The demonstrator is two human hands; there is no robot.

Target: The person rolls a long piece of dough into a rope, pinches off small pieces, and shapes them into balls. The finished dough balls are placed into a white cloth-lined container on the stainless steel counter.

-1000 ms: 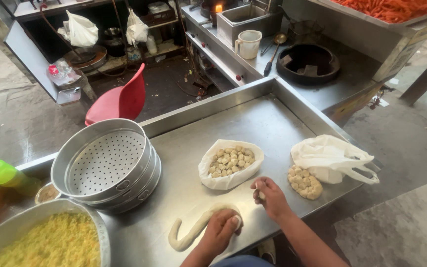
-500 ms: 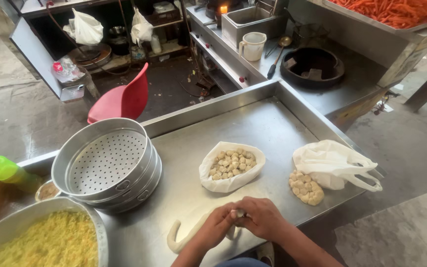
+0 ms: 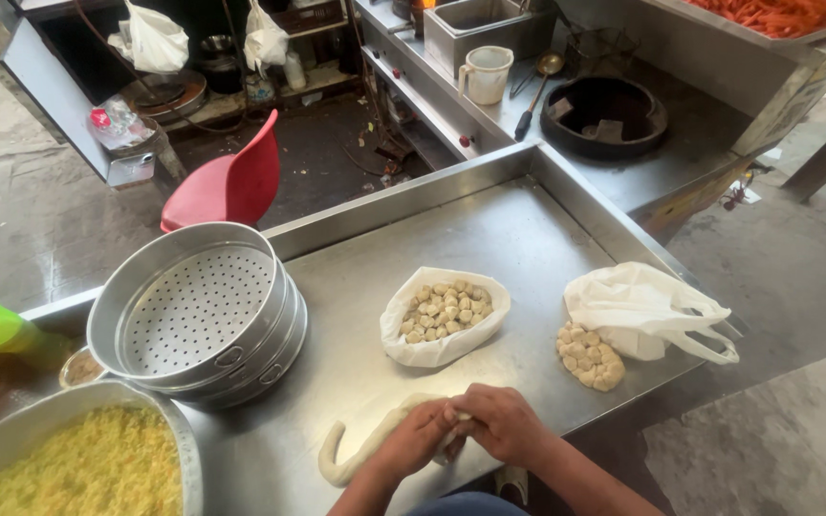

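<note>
- Left hand (image 3: 415, 441) & right hand (image 3: 502, 423) were together, pinching the dough rope (image 3: 356, 457) on the steel worktop (image 3: 451, 225).
- Bag of dough pieces (image 3: 444, 313) sat just beyond; steamer stack (image 3: 195, 311) to the left.

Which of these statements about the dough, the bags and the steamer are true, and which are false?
1. Both hands, left hand and right hand, meet on the dough rope. True.
2. The open bag in the middle of the table is empty. False: it holds many small dough pieces.
3. The steamer stands to the left of the open bag. True.
4. The chair is blue. False: it is red.
5. A loose pile of dough pieces lies beside the second bag. True.
6. The big bowl at the lower left holds water. False: it holds yellow shredded food.
</note>
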